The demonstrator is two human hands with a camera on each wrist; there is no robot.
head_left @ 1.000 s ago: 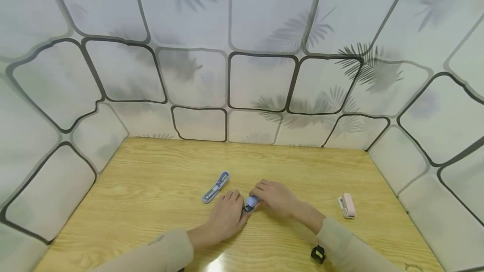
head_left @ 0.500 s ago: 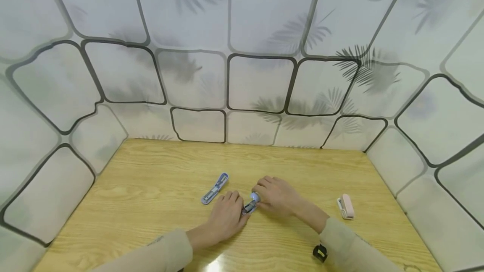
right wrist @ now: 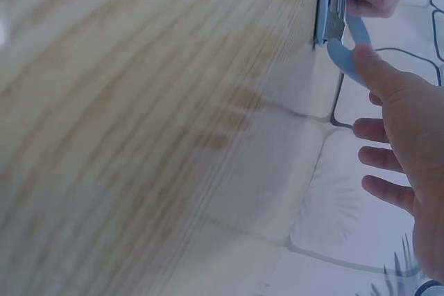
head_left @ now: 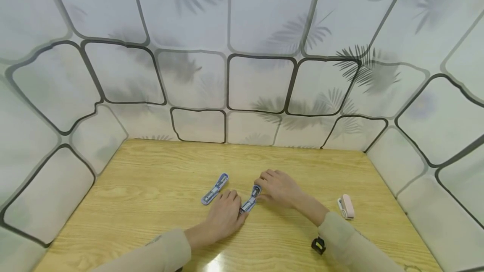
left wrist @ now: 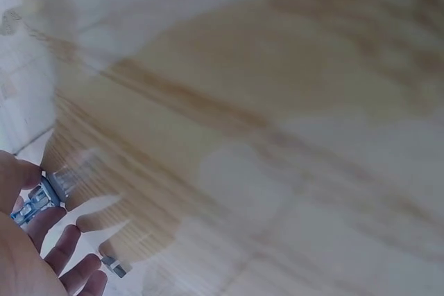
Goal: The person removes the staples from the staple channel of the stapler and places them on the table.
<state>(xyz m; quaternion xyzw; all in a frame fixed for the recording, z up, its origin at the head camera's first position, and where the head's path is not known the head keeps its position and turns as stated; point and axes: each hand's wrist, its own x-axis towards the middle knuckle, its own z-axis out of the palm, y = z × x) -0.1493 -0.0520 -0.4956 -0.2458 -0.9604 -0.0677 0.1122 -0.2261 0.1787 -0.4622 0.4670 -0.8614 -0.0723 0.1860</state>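
A light blue mini stapler (head_left: 248, 203), folded wide open with its metal inside showing, lies between both hands. My left hand (head_left: 223, 214) pinches its near end between thumb and fingers, also seen in the left wrist view, where the stapler (left wrist: 38, 202) sits by the thumb. At the far end, my right hand (head_left: 280, 188) holds the blue cover; the right wrist view shows the thumb on that cover (right wrist: 345, 62) while the other fingers stretch loosely away. A second blue stapler (head_left: 214, 189), likewise opened out flat, lies just left of my left hand.
To the right, a pink and white mini stapler (head_left: 346, 206) lies on the wooden table (head_left: 159, 171). A small black thing with a yellow mark (head_left: 318, 245) shows beside the right sleeve. Patterned curtain-like walls (head_left: 261, 83) enclose the table's back and sides.
The right hand has moved slightly away and up, swinging the stapler's cover back from the left hand, so the metal inside now shows along its length. The left hand stays nearly still.
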